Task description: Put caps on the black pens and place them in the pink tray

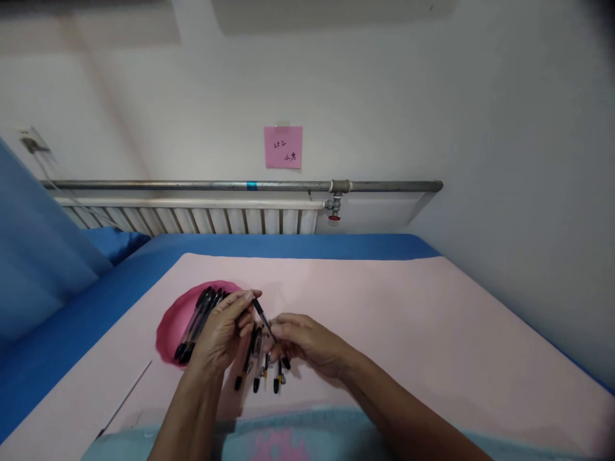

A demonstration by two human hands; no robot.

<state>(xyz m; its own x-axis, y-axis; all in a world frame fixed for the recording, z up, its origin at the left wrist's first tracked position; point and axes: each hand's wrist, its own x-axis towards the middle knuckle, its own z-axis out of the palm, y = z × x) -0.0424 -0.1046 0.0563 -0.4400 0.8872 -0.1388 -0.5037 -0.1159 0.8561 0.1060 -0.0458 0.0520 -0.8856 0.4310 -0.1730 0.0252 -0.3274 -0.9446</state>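
A pen (261, 312) with a black end and a clear barrel slants between my hands. The fingertips of my left hand (225, 326) pinch its upper end, beside a pink scalloped bowl (166, 330). Closer to its lower end, the fingers of my right hand (307, 339) are closed around the barrel. Under my hands, several loose pens (257, 374) with black ends lie side by side on the pink mat, partly hidden by my fingers. Several black-capped pens (195, 326) rest together in the bowl, partly covered by my left hand.
A thin white stick (127, 396) with a dark end lies on the pink mat (408, 333) at the left. Light-blue cloth (317, 435) runs along the near edge. Behind stand a radiator (216, 219) and a metal pipe (192, 186); a blue curtain (38, 250) hangs left.
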